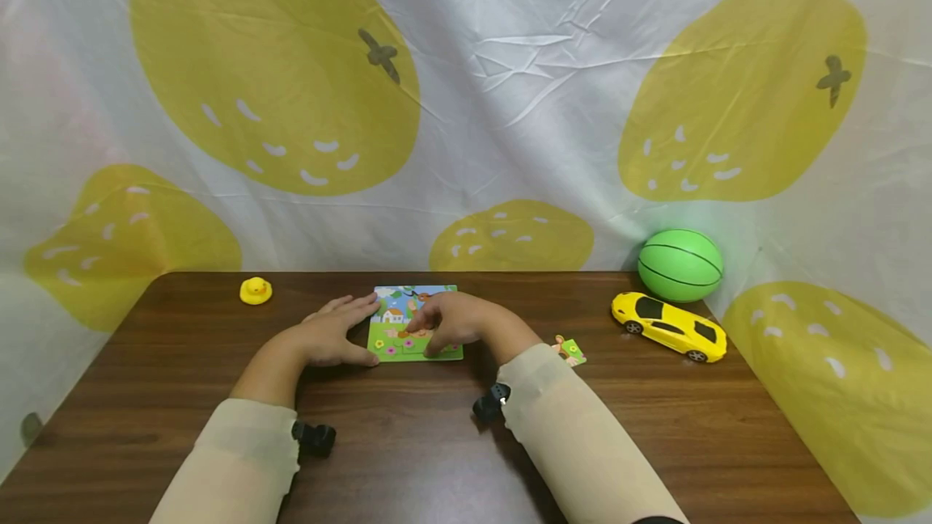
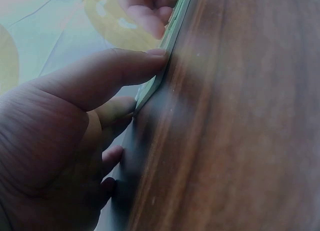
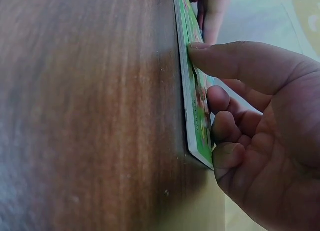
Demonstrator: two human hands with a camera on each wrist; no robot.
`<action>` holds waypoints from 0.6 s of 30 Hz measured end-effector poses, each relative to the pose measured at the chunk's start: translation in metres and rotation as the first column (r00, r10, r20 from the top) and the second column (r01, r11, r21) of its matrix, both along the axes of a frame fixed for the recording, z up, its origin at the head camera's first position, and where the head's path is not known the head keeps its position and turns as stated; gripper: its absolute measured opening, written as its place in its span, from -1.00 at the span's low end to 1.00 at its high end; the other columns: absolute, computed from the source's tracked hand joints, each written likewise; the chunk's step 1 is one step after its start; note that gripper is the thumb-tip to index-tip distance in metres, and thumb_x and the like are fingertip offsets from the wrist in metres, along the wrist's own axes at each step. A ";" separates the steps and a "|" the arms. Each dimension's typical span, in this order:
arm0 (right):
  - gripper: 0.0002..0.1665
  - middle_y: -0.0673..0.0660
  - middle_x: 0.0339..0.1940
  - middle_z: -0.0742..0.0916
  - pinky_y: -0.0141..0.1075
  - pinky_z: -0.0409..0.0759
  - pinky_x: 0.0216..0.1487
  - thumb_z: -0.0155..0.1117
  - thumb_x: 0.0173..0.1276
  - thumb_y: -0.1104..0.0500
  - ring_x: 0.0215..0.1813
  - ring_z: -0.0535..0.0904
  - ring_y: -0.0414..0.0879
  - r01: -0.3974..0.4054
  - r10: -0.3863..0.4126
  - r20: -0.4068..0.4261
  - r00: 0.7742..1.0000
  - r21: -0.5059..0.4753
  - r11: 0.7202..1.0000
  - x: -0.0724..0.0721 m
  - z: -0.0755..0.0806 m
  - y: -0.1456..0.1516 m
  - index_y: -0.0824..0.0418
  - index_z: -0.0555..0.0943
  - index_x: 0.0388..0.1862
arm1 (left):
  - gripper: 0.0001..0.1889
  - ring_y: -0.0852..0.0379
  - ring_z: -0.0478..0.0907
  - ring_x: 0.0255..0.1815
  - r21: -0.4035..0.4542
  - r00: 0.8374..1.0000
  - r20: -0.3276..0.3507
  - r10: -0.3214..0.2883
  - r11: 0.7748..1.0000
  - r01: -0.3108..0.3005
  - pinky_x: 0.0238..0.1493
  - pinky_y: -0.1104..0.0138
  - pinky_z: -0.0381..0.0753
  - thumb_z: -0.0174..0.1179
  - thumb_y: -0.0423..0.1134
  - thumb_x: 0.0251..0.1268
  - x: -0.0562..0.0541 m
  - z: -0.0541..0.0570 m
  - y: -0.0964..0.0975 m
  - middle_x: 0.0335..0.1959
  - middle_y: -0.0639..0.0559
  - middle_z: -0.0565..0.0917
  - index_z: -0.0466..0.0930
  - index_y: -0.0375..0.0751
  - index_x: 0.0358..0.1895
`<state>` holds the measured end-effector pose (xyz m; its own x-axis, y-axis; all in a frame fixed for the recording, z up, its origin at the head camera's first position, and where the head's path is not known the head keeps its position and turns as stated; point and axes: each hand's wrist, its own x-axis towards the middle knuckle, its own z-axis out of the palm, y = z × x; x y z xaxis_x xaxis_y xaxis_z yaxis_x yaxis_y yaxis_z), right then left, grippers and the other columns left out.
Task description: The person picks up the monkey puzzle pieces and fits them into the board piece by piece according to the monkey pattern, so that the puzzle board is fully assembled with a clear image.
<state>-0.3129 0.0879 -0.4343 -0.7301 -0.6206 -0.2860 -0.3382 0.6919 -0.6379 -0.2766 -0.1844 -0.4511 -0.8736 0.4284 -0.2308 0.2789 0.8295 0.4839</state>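
A flat jigsaw puzzle board (image 1: 380, 345) with a house, flowers and a blue sky lies on the table. My left hand (image 1: 336, 331) rests along its left side, fingers extended; the thumb touches the near left corner. Over the board's right half is my right hand (image 1: 457, 320), its thumb and index finger spread across a puzzle piece (image 3: 195, 71) near the front edge. The piece's edge shows slightly raised in the right wrist view, and the other fingers curl beside the board. Part of the picture is hidden under this hand.
A loose puzzle piece (image 1: 574, 351) lies right of the board, partly behind my right sleeve. Farther right are a yellow toy car (image 1: 668, 327) and a green ball (image 1: 680, 265). A yellow rubber duck (image 1: 256, 291) sits at the back left. A patterned curtain (image 1: 510, 128) hangs behind the table.
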 end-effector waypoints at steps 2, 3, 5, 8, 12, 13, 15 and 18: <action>-0.54 -0.08 0.12 0.78 -0.28 0.71 0.07 0.66 0.22 0.20 0.17 0.63 -0.16 -0.001 0.001 0.005 1.000 -0.006 1.000 0.000 0.000 0.000 -0.06 0.81 0.10 | 0.12 -0.33 -0.21 0.83 -0.001 1.000 0.002 0.000 1.000 0.000 0.64 -0.49 -0.12 0.44 0.27 0.24 0.000 0.000 0.000 0.83 -0.04 0.01 0.06 0.03 0.77; -0.54 -0.08 0.10 0.77 -0.29 0.70 0.05 0.66 0.22 0.19 0.15 0.63 -0.16 -0.004 0.004 0.004 1.000 -0.007 1.000 0.000 -0.001 0.001 -0.06 0.81 0.11 | 0.12 -0.33 -0.21 0.83 -0.002 1.000 0.002 0.000 1.000 0.000 0.64 -0.49 -0.12 0.44 0.27 0.24 0.000 0.000 0.000 0.83 -0.04 0.01 0.06 0.03 0.77; -0.54 -0.08 0.07 0.76 -0.30 0.69 0.05 0.66 0.23 0.17 0.12 0.61 -0.18 -0.012 0.012 -0.002 1.000 -0.009 1.000 0.000 -0.001 0.001 -0.07 0.80 0.12 | 0.11 -0.33 -0.21 0.83 -0.001 1.000 0.002 0.001 1.000 -0.001 0.64 -0.49 -0.13 0.44 0.27 0.24 0.000 0.000 0.000 0.83 -0.04 0.01 0.06 0.04 0.77; -0.54 -0.09 0.05 0.74 -0.27 0.66 0.10 0.63 0.29 0.14 0.08 0.60 -0.19 -0.040 0.040 -0.028 0.999 -0.002 0.999 -0.001 -0.001 0.001 -0.09 0.80 0.17 | 0.11 -0.33 -0.21 0.83 -0.002 1.000 -0.001 -0.001 1.000 0.001 0.64 -0.49 -0.12 0.44 0.28 0.24 0.000 -0.001 -0.001 0.83 -0.03 0.01 0.06 0.04 0.77; -0.55 -0.08 0.06 0.72 -0.22 0.63 0.18 0.57 0.36 0.15 0.07 0.59 -0.19 -0.084 0.085 -0.065 0.994 0.016 0.996 -0.002 -0.001 0.002 -0.09 0.79 0.22 | 0.11 -0.33 -0.20 0.83 0.001 1.000 -0.002 -0.002 1.000 0.002 0.64 -0.50 -0.12 0.44 0.27 0.25 0.000 -0.001 -0.001 0.83 -0.04 0.01 0.06 0.03 0.77; -0.55 -0.08 0.07 0.72 -0.21 0.63 0.19 0.57 0.36 0.15 0.07 0.59 -0.19 -0.090 0.091 -0.069 0.993 0.020 0.996 -0.002 -0.001 0.001 -0.09 0.79 0.23 | 0.11 -0.33 -0.20 0.83 0.002 1.000 -0.001 -0.002 1.000 0.002 0.64 -0.50 -0.12 0.44 0.27 0.25 0.001 -0.001 -0.002 0.83 -0.04 0.01 0.06 0.03 0.77; -0.54 -0.07 0.07 0.73 -0.22 0.64 0.19 0.56 0.36 0.18 0.07 0.59 -0.19 -0.099 0.100 -0.073 0.992 0.025 0.995 -0.002 -0.001 0.001 -0.08 0.80 0.23 | 0.11 -0.34 -0.20 0.83 0.005 1.000 -0.001 -0.002 1.000 0.002 0.63 -0.50 -0.12 0.44 0.27 0.25 0.001 -0.001 -0.002 0.82 -0.04 0.02 0.07 0.02 0.77; -0.53 -0.05 0.06 0.73 -0.26 0.63 0.14 0.56 0.36 0.20 0.04 0.58 -0.19 -0.099 0.101 -0.074 0.992 0.033 0.995 -0.002 -0.001 -0.001 -0.07 0.80 0.23 | 0.10 -0.34 -0.19 0.83 0.008 1.000 -0.006 -0.002 1.000 0.002 0.63 -0.50 -0.11 0.44 0.26 0.24 0.001 -0.001 -0.002 0.82 -0.05 0.03 0.08 0.02 0.77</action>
